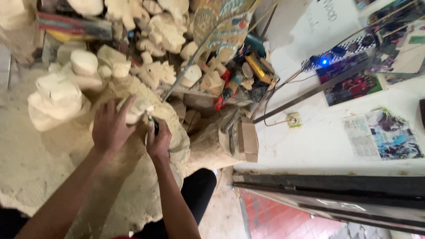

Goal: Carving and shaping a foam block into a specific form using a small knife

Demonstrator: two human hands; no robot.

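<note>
Pale wood block (137,110) sits in front of the person, in a pile of sawdust (35,155). The left hand (110,128) presses flat on it, fingers spread. The right hand (158,139) grips a small carving tool (152,121). It looks rough, with much carving left.

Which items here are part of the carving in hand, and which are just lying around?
In use:
left hand on the pale wood piece
right hand gripping a dark-handled tool

Lying about:
rough wood blanks
painted carving
red-handled tool
cardboard box
wall socket
</note>
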